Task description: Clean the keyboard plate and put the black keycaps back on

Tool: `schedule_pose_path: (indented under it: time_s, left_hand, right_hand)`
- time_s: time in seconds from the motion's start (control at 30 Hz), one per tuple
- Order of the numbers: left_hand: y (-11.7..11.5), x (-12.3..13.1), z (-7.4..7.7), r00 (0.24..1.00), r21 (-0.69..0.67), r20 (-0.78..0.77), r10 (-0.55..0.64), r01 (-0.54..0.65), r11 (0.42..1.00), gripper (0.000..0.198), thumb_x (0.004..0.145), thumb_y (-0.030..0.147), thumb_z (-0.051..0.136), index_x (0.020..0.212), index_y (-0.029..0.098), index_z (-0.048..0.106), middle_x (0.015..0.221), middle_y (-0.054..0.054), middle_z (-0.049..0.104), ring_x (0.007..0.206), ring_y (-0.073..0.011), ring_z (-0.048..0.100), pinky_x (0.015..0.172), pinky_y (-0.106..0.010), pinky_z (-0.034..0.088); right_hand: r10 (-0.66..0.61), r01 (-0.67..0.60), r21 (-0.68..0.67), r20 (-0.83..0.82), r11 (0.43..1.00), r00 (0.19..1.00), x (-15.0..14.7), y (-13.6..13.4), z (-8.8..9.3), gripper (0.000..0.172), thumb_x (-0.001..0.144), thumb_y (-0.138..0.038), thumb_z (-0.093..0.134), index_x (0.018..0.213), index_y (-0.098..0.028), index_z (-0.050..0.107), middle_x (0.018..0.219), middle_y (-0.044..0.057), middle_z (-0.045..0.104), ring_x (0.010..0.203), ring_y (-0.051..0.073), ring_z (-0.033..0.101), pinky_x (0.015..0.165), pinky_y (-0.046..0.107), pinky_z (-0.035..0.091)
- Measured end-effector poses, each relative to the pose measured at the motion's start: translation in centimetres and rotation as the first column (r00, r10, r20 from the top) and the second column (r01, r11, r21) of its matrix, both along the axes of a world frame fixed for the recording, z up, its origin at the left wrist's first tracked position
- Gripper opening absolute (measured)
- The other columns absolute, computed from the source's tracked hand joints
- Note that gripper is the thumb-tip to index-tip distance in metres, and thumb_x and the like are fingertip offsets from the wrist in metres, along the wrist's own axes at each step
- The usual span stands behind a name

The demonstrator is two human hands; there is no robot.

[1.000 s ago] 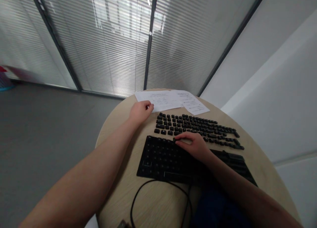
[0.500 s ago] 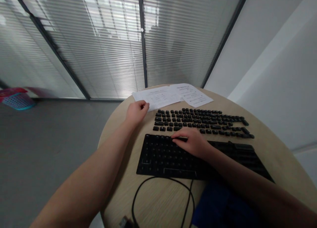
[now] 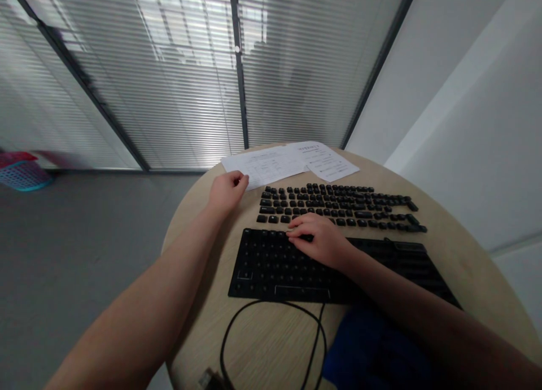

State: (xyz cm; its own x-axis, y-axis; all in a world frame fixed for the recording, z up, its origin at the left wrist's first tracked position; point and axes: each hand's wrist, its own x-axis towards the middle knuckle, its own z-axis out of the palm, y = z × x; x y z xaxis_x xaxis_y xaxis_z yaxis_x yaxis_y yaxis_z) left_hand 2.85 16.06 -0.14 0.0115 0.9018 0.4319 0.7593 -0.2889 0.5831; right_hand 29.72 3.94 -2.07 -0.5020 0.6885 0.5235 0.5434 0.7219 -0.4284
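A black keyboard base (image 3: pixel 271 266) with its keycaps removed lies on a round wooden table (image 3: pixel 199 220). Beyond it, loose black keycaps (image 3: pixel 339 204) are laid out in rows. My right hand (image 3: pixel 319 240) rests on the upper edge of the keyboard base, fingers curled and pinched together at the top row; what they hold is too small to name. My left hand (image 3: pixel 226 189) lies on the table to the left of the keycaps, fingers curled, touching the corner of a white paper sheet (image 3: pixel 265 164).
A second printed sheet (image 3: pixel 328 161) lies at the far table edge. The keyboard's black cable (image 3: pixel 237 333) loops toward the near edge. Something dark blue (image 3: pixel 368 350) sits near my right forearm. Glass walls with blinds stand behind; a pink and blue basket (image 3: pixel 19 172) is on the floor at left.
The view has shifted slightly, so the table sits a little more to the left. Both hands stay almost where they were, the right at the keyboard's top row.
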Motion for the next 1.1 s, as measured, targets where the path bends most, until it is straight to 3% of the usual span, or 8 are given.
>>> schedule_pose_path:
  time_s: [0.17,0.83,1.0,1.1]
  left_hand:
    - [0.0,-0.1,0.1,1.0,-0.005,-0.009,0.003,-0.003,1.0,0.034,0.089,0.042,0.05,0.062,0.021,0.057,0.06,-0.001,0.057,0.061,-0.0166,0.053,0.06,-0.03,0.032]
    - [-0.3,-0.2,0.3,1.0,-0.001,0.017,0.008,-0.008,1.0,0.034,0.088,0.042,0.05,0.062,0.022,0.056,0.058,-0.001,0.054,0.06,-0.0168,0.051,0.061,-0.031,0.031]
    - [-0.4,-0.2,0.5,1.0,-0.014,0.015,0.014,-0.014,1.0,0.034,0.088,0.042,0.049,0.062,0.022,0.057,0.059,-0.002,0.055,0.061,-0.0174,0.051,0.062,-0.032,0.031]
    - [-0.2,-0.2,0.6,1.0,0.024,0.018,0.005,-0.006,1.0,0.035,0.088,0.043,0.05,0.06,0.022,0.055,0.058,-0.002,0.054,0.06,-0.0174,0.049,0.061,-0.032,0.03]
  right_hand:
    - [0.021,-0.02,-0.046,0.01,0.999,1.0,-0.2,0.0,0.3,0.011,0.088,-0.017,0.069,0.086,-0.022,0.078,0.093,0.003,0.078,0.09,0.017,0.071,0.085,0.034,0.055]
    - [-0.013,0.017,-0.081,0.052,0.997,0.999,0.2,0.2,-0.1,0.01,0.085,-0.016,0.073,0.086,-0.024,0.08,0.091,0.001,0.08,0.086,0.018,0.074,0.082,0.033,0.056]
    - [-0.01,0.01,-0.022,0.005,1.0,1.0,0.0,0.1,-0.4,0.01,0.088,-0.021,0.071,0.086,-0.025,0.08,0.095,0.002,0.08,0.089,0.018,0.075,0.084,0.033,0.058]
    - [-0.043,0.046,0.07,-0.041,0.996,0.998,0.1,-0.3,0.3,0.01,0.089,-0.024,0.07,0.087,-0.024,0.08,0.098,0.003,0.08,0.091,0.018,0.074,0.086,0.034,0.059]
